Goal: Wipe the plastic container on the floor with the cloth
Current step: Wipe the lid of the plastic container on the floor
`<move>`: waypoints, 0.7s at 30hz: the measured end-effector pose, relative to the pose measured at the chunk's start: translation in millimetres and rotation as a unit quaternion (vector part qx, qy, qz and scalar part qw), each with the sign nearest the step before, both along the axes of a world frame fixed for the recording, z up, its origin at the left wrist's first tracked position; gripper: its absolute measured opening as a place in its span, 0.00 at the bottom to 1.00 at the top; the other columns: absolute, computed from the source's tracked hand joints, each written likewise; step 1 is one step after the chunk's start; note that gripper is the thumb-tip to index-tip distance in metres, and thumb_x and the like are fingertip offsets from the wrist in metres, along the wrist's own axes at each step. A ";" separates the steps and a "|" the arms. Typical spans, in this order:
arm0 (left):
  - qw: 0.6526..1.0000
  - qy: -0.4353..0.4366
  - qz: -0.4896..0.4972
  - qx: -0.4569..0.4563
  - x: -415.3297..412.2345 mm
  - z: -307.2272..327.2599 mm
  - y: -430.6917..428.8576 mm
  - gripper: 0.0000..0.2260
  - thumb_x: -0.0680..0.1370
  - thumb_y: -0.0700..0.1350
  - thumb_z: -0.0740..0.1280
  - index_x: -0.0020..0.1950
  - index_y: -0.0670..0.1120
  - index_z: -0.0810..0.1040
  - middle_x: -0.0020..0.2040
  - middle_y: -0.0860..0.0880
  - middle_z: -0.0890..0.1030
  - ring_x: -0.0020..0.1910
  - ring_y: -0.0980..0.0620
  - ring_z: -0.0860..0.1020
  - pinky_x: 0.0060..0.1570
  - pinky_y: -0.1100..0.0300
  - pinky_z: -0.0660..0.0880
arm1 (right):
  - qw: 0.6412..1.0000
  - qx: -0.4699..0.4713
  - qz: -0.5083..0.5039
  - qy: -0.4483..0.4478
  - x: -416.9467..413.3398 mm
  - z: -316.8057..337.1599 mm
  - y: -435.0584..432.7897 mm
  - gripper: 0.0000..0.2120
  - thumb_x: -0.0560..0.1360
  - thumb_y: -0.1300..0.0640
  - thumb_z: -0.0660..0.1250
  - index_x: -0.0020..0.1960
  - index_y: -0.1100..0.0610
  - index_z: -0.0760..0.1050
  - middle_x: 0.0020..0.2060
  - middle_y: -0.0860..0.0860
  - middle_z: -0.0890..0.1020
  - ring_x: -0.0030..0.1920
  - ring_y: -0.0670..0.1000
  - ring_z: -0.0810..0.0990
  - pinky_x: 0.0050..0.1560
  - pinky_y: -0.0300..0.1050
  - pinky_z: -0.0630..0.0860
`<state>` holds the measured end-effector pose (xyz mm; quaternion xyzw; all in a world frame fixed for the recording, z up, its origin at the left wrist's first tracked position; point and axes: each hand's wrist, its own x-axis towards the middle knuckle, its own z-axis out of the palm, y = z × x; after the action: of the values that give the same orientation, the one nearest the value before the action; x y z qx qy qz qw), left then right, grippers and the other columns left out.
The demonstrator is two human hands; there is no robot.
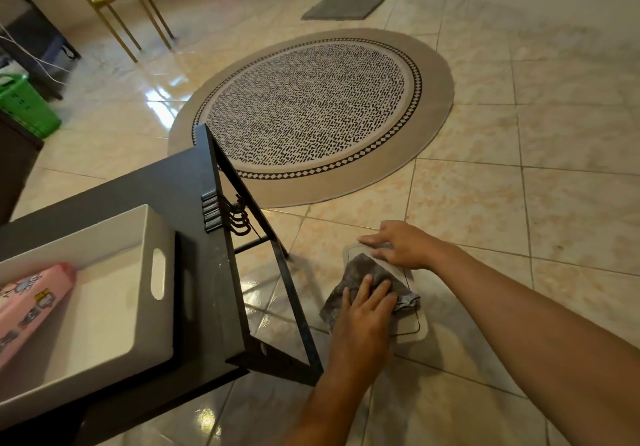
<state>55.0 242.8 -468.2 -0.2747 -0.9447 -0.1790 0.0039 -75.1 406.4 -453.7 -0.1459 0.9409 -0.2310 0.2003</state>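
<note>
A person's left hand (369, 310) presses a grey cloth (367, 274) flat-fingered onto a plastic container (414, 331) while 1 right hand (398, 243), fingers spread, steadies its far edge; firm, overlapping strokes would likely clean best.

My left hand (369, 301) presses flat, fingers spread; my right hand (398, 244) rests palm-down, seemingly bracing, both forearms outstretched.

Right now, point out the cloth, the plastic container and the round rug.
cloth (362, 269), head view, far grey folds.
plastic container (414, 333), head view, bare near corner.
round rug (311, 106), head view, patterned centre.
</note>
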 end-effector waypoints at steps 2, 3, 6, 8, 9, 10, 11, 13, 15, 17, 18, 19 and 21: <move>1.000 0.003 0.006 -0.002 -1.7 0.3 -0.6 0.24 0.75 0.40 0.70 0.69 0.48 0.71 0.73 0.46 0.69 0.75 0.43 0.58 0.69 0.39 0.52 | 1.000 -0.011 -0.011 0.006 2.0 -1.4 7.3 0.20 0.81 0.50 0.62 0.73 0.42 0.69 0.50 0.51 0.71 0.53 0.53 0.72 0.52 0.45 0.66; 1.000 0.001 0.011 -0.005 -2.8 0.8 -0.6 0.24 0.74 0.40 0.71 0.69 0.47 0.71 0.72 0.46 0.69 0.75 0.42 0.58 0.69 0.38 0.52 | 1.000 -0.013 -0.016 0.008 3.6 -3.4 12.1 0.20 0.81 0.50 0.62 0.73 0.43 0.69 0.48 0.50 0.70 0.51 0.51 0.70 0.51 0.45 0.66; 0.999 -0.010 0.033 -0.011 -7.0 3.2 -0.5 0.24 0.72 0.39 0.72 0.68 0.45 0.72 0.71 0.43 0.70 0.73 0.39 0.60 0.66 0.36 0.55 | 0.999 -0.020 -0.039 0.006 12.9 -9.7 28.2 0.20 0.82 0.50 0.60 0.74 0.42 0.66 0.47 0.50 0.70 0.47 0.49 0.70 0.45 0.41 0.64; 0.999 -0.016 0.048 -0.004 -7.0 7.0 1.5 0.24 0.73 0.39 0.72 0.67 0.45 0.73 0.71 0.42 0.70 0.73 0.39 0.62 0.66 0.36 0.56 | 0.998 -0.030 -0.059 0.010 22.0 -13.4 38.8 0.21 0.83 0.50 0.57 0.75 0.38 0.62 0.45 0.48 0.69 0.43 0.46 0.69 0.40 0.37 0.61; 0.999 -0.014 0.052 -0.002 -6.3 8.2 2.7 0.24 0.72 0.39 0.73 0.67 0.45 0.73 0.70 0.42 0.71 0.72 0.39 0.63 0.66 0.37 0.58 | 0.997 -0.034 -0.069 0.012 26.5 -15.6 44.1 0.21 0.83 0.50 0.56 0.75 0.37 0.61 0.44 0.47 0.68 0.42 0.45 0.68 0.39 0.36 0.61; 0.998 -0.011 0.056 -0.001 -4.8 8.2 4.5 0.25 0.70 0.38 0.74 0.66 0.45 0.74 0.69 0.42 0.72 0.71 0.38 0.65 0.65 0.38 0.61 | 0.996 -0.035 -0.080 0.012 30.6 -17.7 49.3 0.21 0.84 0.50 0.56 0.75 0.36 0.60 0.44 0.46 0.68 0.41 0.44 0.68 0.39 0.36 0.61; 0.998 -0.007 0.062 0.003 -3.3 8.5 6.4 0.25 0.69 0.38 0.75 0.65 0.44 0.74 0.69 0.41 0.73 0.70 0.39 0.66 0.64 0.40 0.63 | 0.995 -0.035 -0.090 0.011 33.8 -20.0 54.4 0.21 0.84 0.49 0.55 0.75 0.36 0.59 0.43 0.46 0.68 0.41 0.44 0.68 0.39 0.37 0.61; 0.997 0.008 0.077 0.021 0.6 12.0 11.5 0.26 0.69 0.38 0.75 0.65 0.44 0.73 0.69 0.42 0.72 0.70 0.40 0.66 0.65 0.44 0.62 | 0.993 -0.033 -0.110 0.004 39.0 -21.5 63.8 0.21 0.84 0.49 0.54 0.75 0.35 0.58 0.43 0.47 0.68 0.41 0.45 0.69 0.39 0.37 0.61; 0.996 0.007 0.082 0.039 3.7 19.2 18.3 0.26 0.71 0.39 0.73 0.68 0.44 0.71 0.72 0.42 0.68 0.73 0.41 0.62 0.67 0.46 0.59 | 0.991 -0.033 -0.127 -0.008 43.9 -21.4 71.3 0.22 0.84 0.49 0.53 0.75 0.34 0.57 0.43 0.48 0.69 0.41 0.45 0.69 0.39 0.36 0.61; 0.996 -0.010 0.083 0.041 5.8 25.6 24.0 0.24 0.74 0.42 0.71 0.69 0.44 0.70 0.75 0.43 0.65 0.75 0.41 0.59 0.70 0.46 0.55 | 0.988 -0.037 -0.148 -0.013 50.6 -20.5 74.2 0.22 0.84 0.48 0.53 0.75 0.33 0.54 0.44 0.48 0.70 0.43 0.47 0.71 0.39 0.37 0.63; 0.996 -0.016 0.082 0.032 6.9 27.2 25.9 0.22 0.76 0.43 0.69 0.70 0.45 0.69 0.75 0.43 0.64 0.75 0.41 0.57 0.70 0.46 0.53 | 0.987 -0.033 -0.159 -0.014 54.5 -21.5 74.6 0.23 0.83 0.47 0.53 0.75 0.33 0.53 0.47 0.49 0.72 0.47 0.49 0.74 0.42 0.39 0.65; 0.997 -0.021 0.075 0.019 7.5 26.5 26.7 0.21 0.78 0.45 0.67 0.69 0.46 0.69 0.76 0.44 0.63 0.76 0.41 0.56 0.70 0.46 0.50 | 0.985 -0.024 -0.169 -0.013 58.3 -23.1 74.8 0.24 0.83 0.46 0.54 0.76 0.34 0.51 0.52 0.52 0.74 0.52 0.53 0.76 0.46 0.42 0.68; 0.998 -0.014 0.054 -0.006 6.5 19.0 24.7 0.17 0.78 0.49 0.65 0.66 0.48 0.71 0.76 0.44 0.63 0.76 0.41 0.56 0.70 0.43 0.48 | 0.985 -0.006 -0.168 -0.020 66.4 -23.2 75.7 0.27 0.82 0.45 0.56 0.78 0.37 0.49 0.64 0.56 0.76 0.61 0.57 0.76 0.55 0.48 0.72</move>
<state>61.5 267.5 -449.3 -0.2204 -0.9594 -0.1763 -0.0012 -8.7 482.1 -476.9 0.0181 0.9463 -0.2700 0.1769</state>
